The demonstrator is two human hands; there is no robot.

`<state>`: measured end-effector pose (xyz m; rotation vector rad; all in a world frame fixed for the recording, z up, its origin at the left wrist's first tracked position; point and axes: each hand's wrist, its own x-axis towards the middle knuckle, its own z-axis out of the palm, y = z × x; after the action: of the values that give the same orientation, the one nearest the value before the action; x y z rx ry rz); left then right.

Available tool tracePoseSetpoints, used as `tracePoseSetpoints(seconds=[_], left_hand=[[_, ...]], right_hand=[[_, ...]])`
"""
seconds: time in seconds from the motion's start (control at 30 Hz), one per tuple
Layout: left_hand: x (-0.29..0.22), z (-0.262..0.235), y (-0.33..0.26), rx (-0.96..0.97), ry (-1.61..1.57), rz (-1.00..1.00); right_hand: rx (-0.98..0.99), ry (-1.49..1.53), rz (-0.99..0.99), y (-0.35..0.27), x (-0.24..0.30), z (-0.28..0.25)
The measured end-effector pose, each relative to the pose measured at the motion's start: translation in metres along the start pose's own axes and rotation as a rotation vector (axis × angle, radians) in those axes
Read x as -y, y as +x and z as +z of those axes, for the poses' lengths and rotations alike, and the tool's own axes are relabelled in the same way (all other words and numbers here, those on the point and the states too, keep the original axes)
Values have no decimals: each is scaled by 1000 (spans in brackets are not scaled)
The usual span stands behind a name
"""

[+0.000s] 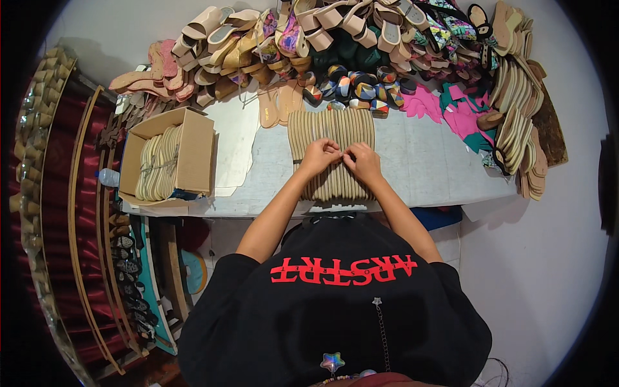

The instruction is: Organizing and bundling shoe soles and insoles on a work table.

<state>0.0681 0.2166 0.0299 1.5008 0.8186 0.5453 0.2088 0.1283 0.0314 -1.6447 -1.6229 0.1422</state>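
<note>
A long row of beige shoe soles, stood on edge and pressed together, lies on the table just in front of me. Around its left side runs a thin dark tie, which passes out of sight by my left hand. Above the middle of the row my left hand is closed in a pinch. Almost touching it, my right hand pinches too, and the fingertips meet over the soles. The tie's ends are too small to make out between the fingers.
On the left stands an open cardboard box holding a tied bundle of soles. Heaped sandals line the table's back. Two tan insoles, multicoloured pieces, pink cutouts and stacked soles surround the row.
</note>
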Motion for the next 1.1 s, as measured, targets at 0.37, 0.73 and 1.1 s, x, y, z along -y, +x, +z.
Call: tracePoseSetpoints(seconds=[0.37, 0.73, 1.1], left_hand=[[-11, -9, 7, 120, 277, 97], [-16, -2, 3, 42, 366, 153], [-18, -2, -1, 76, 328, 158]], right_hand=[[-6, -51, -7, -1, -2, 4], [23, -48, 35, -4, 0, 1], [73, -11, 68, -6, -4, -3]])
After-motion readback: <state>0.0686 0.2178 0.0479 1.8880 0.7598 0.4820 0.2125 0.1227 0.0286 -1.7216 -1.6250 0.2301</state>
